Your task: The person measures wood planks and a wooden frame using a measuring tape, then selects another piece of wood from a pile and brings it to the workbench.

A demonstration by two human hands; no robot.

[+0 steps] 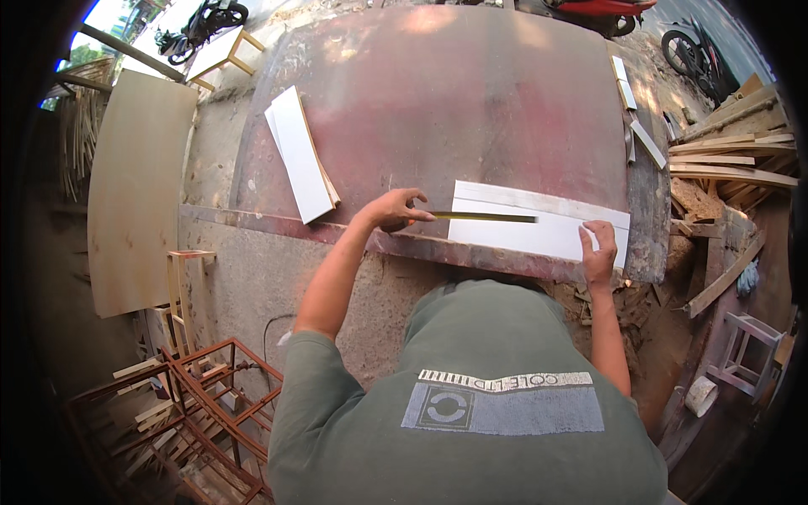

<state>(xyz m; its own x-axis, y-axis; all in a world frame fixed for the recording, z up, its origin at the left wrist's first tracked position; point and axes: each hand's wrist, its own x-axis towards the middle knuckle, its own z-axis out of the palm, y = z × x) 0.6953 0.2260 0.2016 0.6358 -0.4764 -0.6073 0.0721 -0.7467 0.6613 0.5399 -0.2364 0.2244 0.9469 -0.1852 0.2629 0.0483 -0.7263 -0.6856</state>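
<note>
My left hand is closed around a tape measure whose case is mostly hidden in the palm. Its dark yellow-edged blade reaches to the right, over a long white board lying along the near edge of the table. A second, narrower white strip lies along that board's far side. Near the board's right end is my right hand, with bent fingers, a gap between thumb and forefinger, and nothing seen in it. The blade's tip ends short of this hand.
The boards lie on a big reddish, worn tabletop. Two stacked white boards rest on its left, and small white offcuts on its right. A plywood sheet and a rusty metal frame stand left; scrap wood is piled right.
</note>
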